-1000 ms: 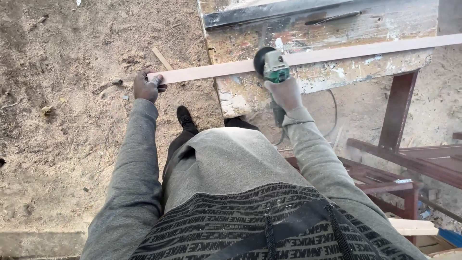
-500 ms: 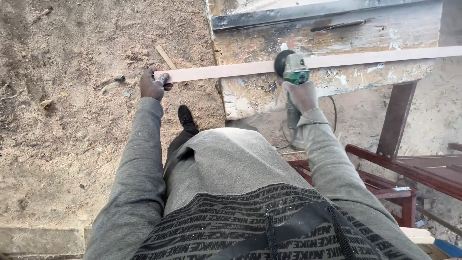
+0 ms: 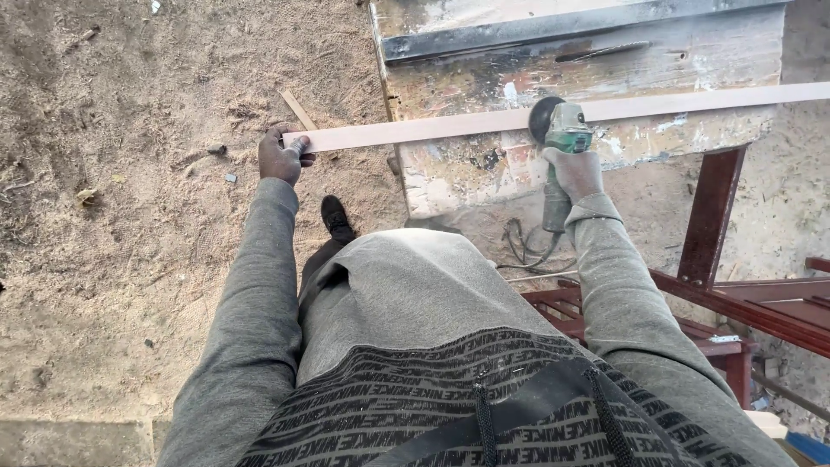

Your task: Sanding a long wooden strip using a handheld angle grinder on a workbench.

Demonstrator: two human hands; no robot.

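Wood is the main material: a long, thin, flat strip of pale pinkish wood [image 3: 450, 126] with smooth faces and straight edges lies across a worn workbench [image 3: 692, 52]. The strip runs from the left, where its end hangs free over the ground, to the right edge of the view. The bench top is rough and dirty, with patches of white, grey and reddish paint, and a dark metal bar [image 3: 553, 30] lies along its far part. A dark red metal leg [image 3: 713, 207] stands under the bench on the right.

The left hand [image 3: 282, 158] is closed around the free left end of the strip, fingers wrapped over its edge. The right hand [image 3: 576, 173], pale with dust, is closed tight on the grey body of an angle grinder [image 3: 562, 130]. The grinder has a green head and a round dark disc, and the disc rests on the strip, near the middle of the bench. Its dark cable [image 3: 519, 246] hangs in loops below the handle.

The ground [image 3: 130, 216] is sandy and covered with fine sawdust, with small stones and a thin wood offcut [image 3: 298, 110] just behind the strip's left end. Both sleeves are of soft grey cloth. One black shoe [image 3: 335, 216] shows below the left arm.
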